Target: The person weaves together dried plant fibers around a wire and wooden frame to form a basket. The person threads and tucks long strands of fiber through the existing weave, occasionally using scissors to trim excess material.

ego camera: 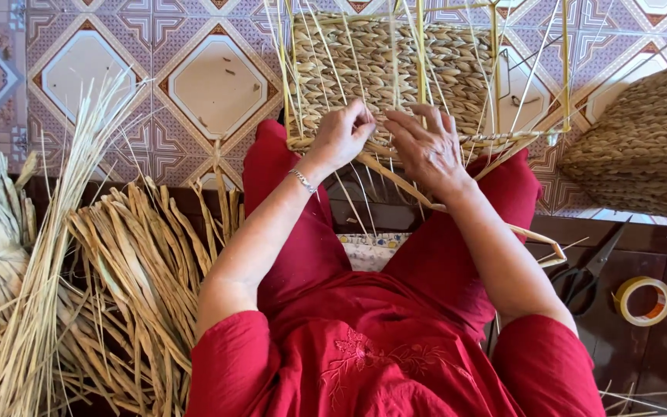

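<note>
Two hands work on one half-made woven basket [395, 69], which rests at the person's knees on the tiled floor [218, 85]. The left hand [343, 135] has its fingers curled shut, pinching a straw strand [395, 179]. The right hand [426, 150] lies flat with fingers spread on the weave. Nearby are one pair of scissors [590, 272], one tape roll [642, 301], one finished basket [646, 147] and one heap of dry straw [129, 286].

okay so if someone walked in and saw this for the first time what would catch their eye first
Probably the half-woven straw basket at top centre, its loose upright strands fanning out, with the left hand and right hand working its near edge. Next, the bundles of dried reeds heaped at left, and the black scissors and tape roll at right.
</note>
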